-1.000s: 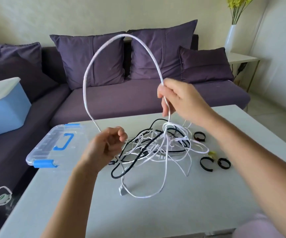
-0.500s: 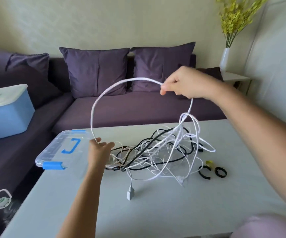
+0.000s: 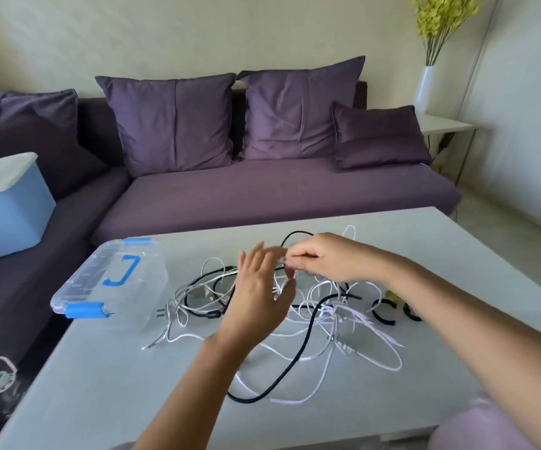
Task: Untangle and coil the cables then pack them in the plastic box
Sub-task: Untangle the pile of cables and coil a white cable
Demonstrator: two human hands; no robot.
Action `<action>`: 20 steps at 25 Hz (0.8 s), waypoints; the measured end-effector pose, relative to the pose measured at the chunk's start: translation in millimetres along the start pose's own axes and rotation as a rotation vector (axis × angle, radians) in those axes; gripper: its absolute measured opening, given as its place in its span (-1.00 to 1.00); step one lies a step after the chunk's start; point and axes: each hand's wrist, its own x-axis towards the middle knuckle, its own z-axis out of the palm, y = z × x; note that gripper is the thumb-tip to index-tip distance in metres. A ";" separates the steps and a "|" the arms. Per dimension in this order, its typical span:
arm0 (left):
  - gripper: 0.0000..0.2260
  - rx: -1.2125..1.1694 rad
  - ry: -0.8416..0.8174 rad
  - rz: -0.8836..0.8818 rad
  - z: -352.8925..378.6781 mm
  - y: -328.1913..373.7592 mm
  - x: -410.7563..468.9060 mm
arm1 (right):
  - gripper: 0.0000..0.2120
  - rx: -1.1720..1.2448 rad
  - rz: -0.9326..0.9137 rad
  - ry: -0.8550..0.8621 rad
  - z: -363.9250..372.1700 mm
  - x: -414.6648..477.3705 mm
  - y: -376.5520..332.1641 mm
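Observation:
A tangle of white and black cables (image 3: 314,319) lies spread on the pale table (image 3: 100,384). A thick black cable (image 3: 282,375) loops toward the front. My right hand (image 3: 324,259) hovers low over the back of the tangle and pinches a thin white cable between thumb and fingers. My left hand (image 3: 259,293), blurred, is raised over the middle of the tangle with fingers spread and holds nothing. The clear plastic box (image 3: 100,284), lid on with blue handle and clips, stands at the table's left edge.
Black strap rings (image 3: 384,311) and a small yellow piece (image 3: 392,295) lie right of the tangle, partly behind my right forearm. A purple sofa (image 3: 262,190) runs behind the table. A blue bin (image 3: 3,206) sits on its left part. A white vase (image 3: 423,89) stands far right.
The thick white loop held high between both hands has come down onto the table. My left hand let go and opened. My right hand dropped low and now pinches a thin white cable.

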 end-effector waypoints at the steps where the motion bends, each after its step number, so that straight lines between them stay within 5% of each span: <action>1: -0.80 -0.042 -0.038 0.032 4.3 3.6 -0.9 | -0.75 0.035 0.002 0.010 6.3 -1.3 4.4; 6: -0.71 -0.238 -0.075 -0.138 -10.2 9.7 9.5 | -0.82 0.618 0.187 -0.037 26.2 -31.4 46.3; 9: -0.68 -0.396 0.019 -0.223 -31.4 9.2 16.0 | -0.96 0.895 0.110 -0.166 26.2 -43.5 57.4; 14: -0.65 -0.936 0.370 -0.390 -62.1 3.7 21.4 | -0.88 0.755 0.031 -0.124 36.5 -30.3 50.6; 17: -0.63 -1.166 0.469 -0.552 -61.8 -4.7 19.5 | -0.91 0.557 0.085 0.089 53.9 -20.6 47.9; 20: -0.59 -0.885 0.328 -0.659 -61.7 -17.6 18.0 | -0.86 0.251 0.091 0.388 60.3 -19.1 52.0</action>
